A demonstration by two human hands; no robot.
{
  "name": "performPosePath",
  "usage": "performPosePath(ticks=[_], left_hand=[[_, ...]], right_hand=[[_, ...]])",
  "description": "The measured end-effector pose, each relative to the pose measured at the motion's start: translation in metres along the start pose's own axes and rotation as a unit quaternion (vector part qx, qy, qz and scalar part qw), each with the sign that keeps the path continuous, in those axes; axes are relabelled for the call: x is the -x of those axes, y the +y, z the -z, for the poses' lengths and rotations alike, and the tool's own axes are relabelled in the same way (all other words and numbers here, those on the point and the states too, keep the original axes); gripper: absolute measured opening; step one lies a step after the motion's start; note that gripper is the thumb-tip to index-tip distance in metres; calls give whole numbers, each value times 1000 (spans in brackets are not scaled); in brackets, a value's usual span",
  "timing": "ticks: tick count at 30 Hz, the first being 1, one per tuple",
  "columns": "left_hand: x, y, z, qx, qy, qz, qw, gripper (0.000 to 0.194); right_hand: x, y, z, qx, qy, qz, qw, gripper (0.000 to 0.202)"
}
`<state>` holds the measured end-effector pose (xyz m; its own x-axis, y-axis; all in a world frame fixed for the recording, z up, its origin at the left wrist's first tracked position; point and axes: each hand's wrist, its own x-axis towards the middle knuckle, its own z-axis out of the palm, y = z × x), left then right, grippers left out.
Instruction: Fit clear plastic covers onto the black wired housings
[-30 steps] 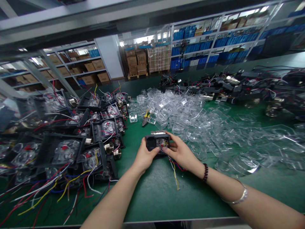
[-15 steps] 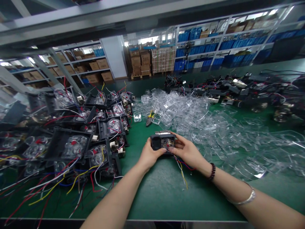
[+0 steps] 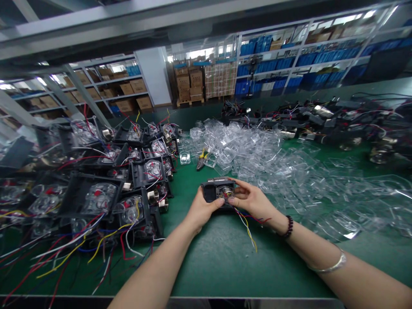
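Both hands hold one small black housing (image 3: 210,193) above the green table (image 3: 212,262). My left hand (image 3: 201,210) grips its left side, thumb on the lower front edge. My right hand (image 3: 251,199) wraps round the right side, its thumb at the clear round part (image 3: 226,192) inside the housing. Red, blue, white and yellow wires (image 3: 247,229) hang out below my right hand. A metal piece shows along the housing's top edge. The fingers behind the housing are partly hidden.
Many black housings (image 3: 92,199) with loose wires crowd the left side. Yellow-handled pliers (image 3: 201,159) lie beyond my hands, beside a wide heap of clear plastic pieces (image 3: 244,146). More dark assemblies (image 3: 309,118) lie at the back right. Shelves with blue bins stand behind.
The housing and both hands have shifted very slightly left. The hanging wires have swung a little to the right. Both hands keep their hold.
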<state>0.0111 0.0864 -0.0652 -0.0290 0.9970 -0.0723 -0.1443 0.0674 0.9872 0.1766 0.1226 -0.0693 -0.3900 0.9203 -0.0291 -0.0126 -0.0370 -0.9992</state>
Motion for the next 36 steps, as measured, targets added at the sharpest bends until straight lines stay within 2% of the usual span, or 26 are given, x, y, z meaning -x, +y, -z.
performPosePath(ticks=[4, 10, 20, 27, 33, 36], left_hand=[[0, -2, 0, 15, -6, 6, 1000, 60], [-2, -10, -2, -12, 9, -20, 1000, 52], [-2, -11, -1, 1, 8, -34, 999, 52], [-8, -16, -1, -99, 59, -70, 991, 43], [-5, -20, 2, -50, 33, -53, 997, 50], [-9, -22, 4, -32, 38, -48, 998, 56]], right_hand=[[1, -1, -2, 9, -1, 5, 1000, 83], [2, 0, -4, 12, 10, 11, 1000, 85], [1, -4, -1, -1, -1, -10, 1000, 78], [-1, 0, -6, 24, 26, 19, 999, 51], [-3, 8, -9, 44, 37, 10, 998, 51], [-5, 9, -8, 47, 51, -1, 998, 50]])
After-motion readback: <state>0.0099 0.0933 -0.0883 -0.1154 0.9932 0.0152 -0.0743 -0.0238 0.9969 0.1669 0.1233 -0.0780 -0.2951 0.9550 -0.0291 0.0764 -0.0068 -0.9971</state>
